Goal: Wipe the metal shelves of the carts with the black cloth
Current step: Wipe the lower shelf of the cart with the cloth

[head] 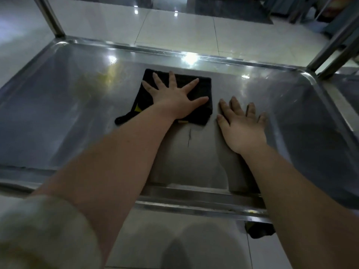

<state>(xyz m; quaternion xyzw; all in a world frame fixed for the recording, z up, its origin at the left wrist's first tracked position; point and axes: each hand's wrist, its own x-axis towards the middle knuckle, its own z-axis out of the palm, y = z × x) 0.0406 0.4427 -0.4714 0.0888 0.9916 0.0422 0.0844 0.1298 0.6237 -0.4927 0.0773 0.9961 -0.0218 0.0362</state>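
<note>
A folded black cloth (202, 88) lies flat near the middle of the cart's metal shelf (58, 117). My left hand (174, 98) presses down on the cloth with fingers spread wide and straight. My right hand (242, 125) rests palm down on the bare metal just right of the cloth, fingers straight and not touching it. A loose corner of the cloth with a yellow mark (138, 108) sticks out under my left wrist.
The shelf has a raised rim (194, 55) all round and upright posts at the far left (50, 18) and far right (330, 43) corners. Glossy floor tiles (174, 30) lie beyond. A dark caster (260, 230) shows under the near edge.
</note>
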